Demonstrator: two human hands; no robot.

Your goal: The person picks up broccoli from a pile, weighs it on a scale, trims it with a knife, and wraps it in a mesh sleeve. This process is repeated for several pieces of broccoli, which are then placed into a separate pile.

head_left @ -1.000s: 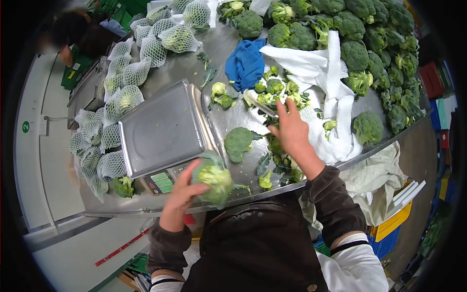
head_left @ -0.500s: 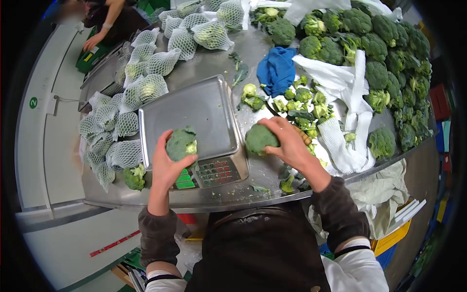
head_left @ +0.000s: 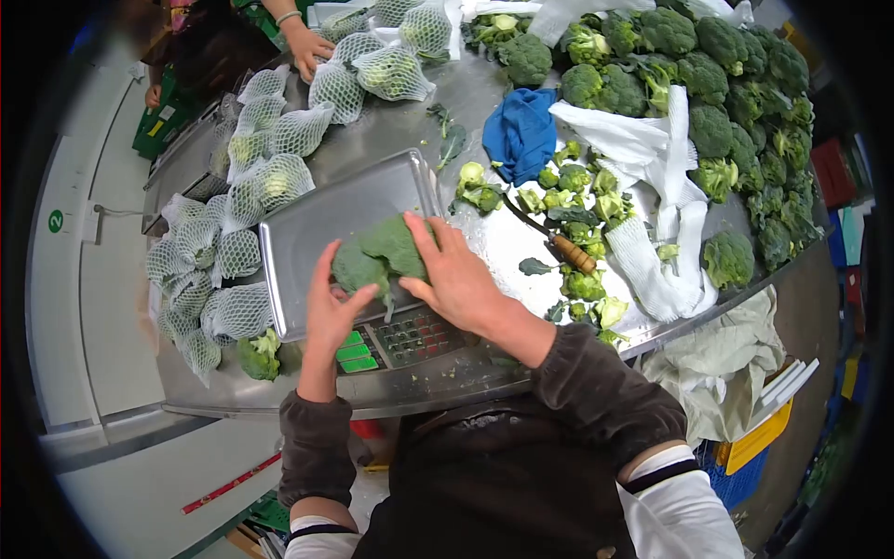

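Note:
Two broccoli heads are side by side over the steel pan of the weighing scale (head_left: 317, 224). My left hand (head_left: 332, 303) is wrapped round the left broccoli head (head_left: 356, 267). Around the right broccoli head (head_left: 396, 244) curls my right hand (head_left: 456, 275), fingers on its far side and thumb on its near side. The two heads press against each other. Below them the scale's keypad (head_left: 419, 335) and green display partly show. To the right lies a curved knife with a wooden handle (head_left: 573, 252) among cut broccoli stems (head_left: 579, 200).
Net-wrapped broccoli (head_left: 279, 182) lines the left and far side. Another person's hand (head_left: 305, 47) reaches in there. A loose broccoli (head_left: 259, 356) lies left of the scale. At right are a blue cloth (head_left: 520, 135), white netting (head_left: 656, 270) and a large broccoli pile (head_left: 712, 130).
My right hand has brought its broccoli left over the scale, against the one in my left hand. The knife is uncovered. The other person's hand has moved onto the netted broccoli.

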